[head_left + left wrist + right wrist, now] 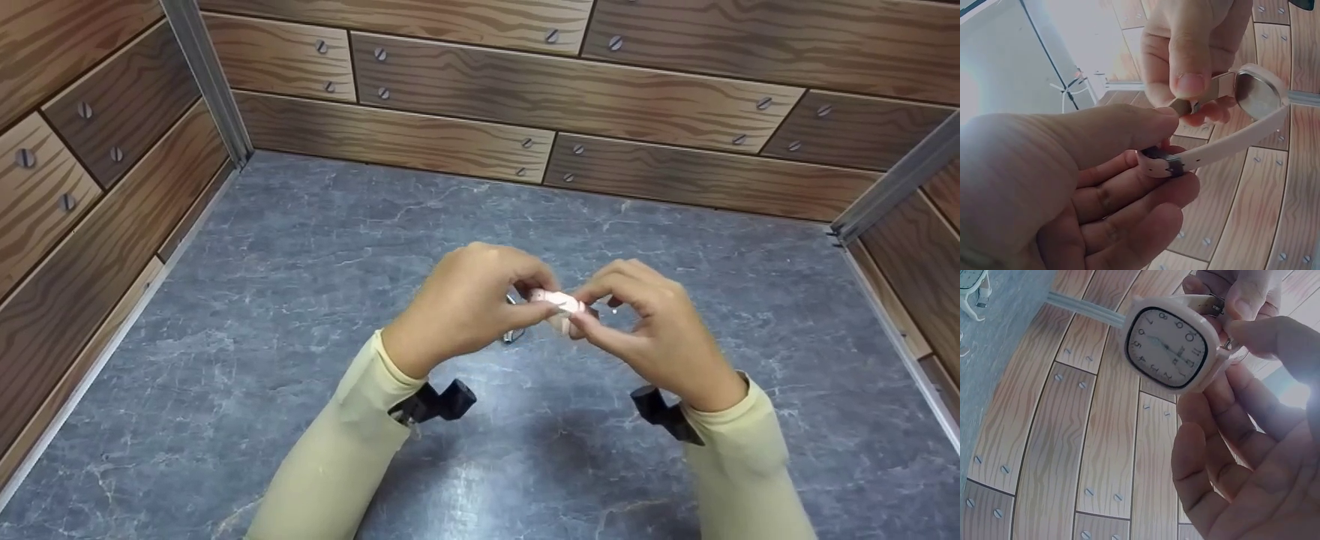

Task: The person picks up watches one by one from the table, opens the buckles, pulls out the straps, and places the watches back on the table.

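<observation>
A pale pink wristwatch point(562, 302) is held up between both hands above the tabletop. Its squarish numbered dial point(1168, 349) faces the right wrist camera, and its metal back point(1256, 95) shows in the left wrist view. My left hand point(480, 300) pinches one strap end between thumb and fingers, near a dark buckle point(1174, 165). With thumb and fingertips my right hand point(656, 322) grips the other strap part, beside a small metal clasp piece point(1228, 343). The two strap ends come close together between the hands; whether they are joined is hard to tell.
A shiny metallic-edged item point(514, 330) lies on the blue-grey marbled table point(300, 300), partly behind the left hand. At the right wrist view's corner, a pale-rimmed object point(968, 282) rests on the table. Wood-patterned walls point(450, 75) surround the table's back and sides.
</observation>
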A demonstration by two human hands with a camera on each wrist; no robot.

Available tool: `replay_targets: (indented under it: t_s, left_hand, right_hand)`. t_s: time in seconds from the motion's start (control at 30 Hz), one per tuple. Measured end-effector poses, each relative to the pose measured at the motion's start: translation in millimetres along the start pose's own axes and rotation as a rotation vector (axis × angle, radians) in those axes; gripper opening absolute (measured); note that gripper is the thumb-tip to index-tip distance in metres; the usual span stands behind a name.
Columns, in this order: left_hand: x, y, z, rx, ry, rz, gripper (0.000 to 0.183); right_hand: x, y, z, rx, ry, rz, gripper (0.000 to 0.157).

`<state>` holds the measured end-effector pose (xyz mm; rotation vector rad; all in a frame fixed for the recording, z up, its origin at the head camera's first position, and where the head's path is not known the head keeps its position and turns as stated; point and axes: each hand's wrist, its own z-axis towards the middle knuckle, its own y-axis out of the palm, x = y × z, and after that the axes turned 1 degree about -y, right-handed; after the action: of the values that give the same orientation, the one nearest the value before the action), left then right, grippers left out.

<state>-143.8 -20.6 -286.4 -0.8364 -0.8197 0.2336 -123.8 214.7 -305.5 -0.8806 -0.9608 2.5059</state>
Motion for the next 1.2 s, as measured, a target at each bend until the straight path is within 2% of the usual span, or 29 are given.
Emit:
replay_targets:
  t_s: [0.2,0.37,0.53,0.77,1.0,1.2]
  left_hand:
    - [-4.7,-2.8,-1.6,0.056,0.01,-0.038,0.007]
    - [-5.0,-1.1,-1.9,0.035,-0.013,-0.005,0.009]
    - [-3.8,-0.7,-1.6,0.013,0.007,0.018,0.011]
    - [-4.2,-2.3,-1.6,0.04,-0.01,0.014,0.009]
    - [-4.2,-0.8,-0.2,0.021,-0.015,0.026,0.011]
    - [-3.7,1.5,0.6,0.038,0.004,0.007,0.015]
  right_hand:
    - [1.8,-1.3,-0.3,-0.055,0.072,0.013,0.018]
    - [1.8,-0.1,-0.5,-0.096,0.082,0.003,0.023]
    - [1.1,1.1,-0.3,-0.109,0.064,-0.014,0.02]
    - [4.0,-0.7,-0.9,-0.106,0.069,0.033,0.015]
    - [6.6,-2.0,-2.1,-0.159,0.125,0.039,0.013]
    - [3.3,1.2,-1.1,-0.117,0.097,0.158,0.016]
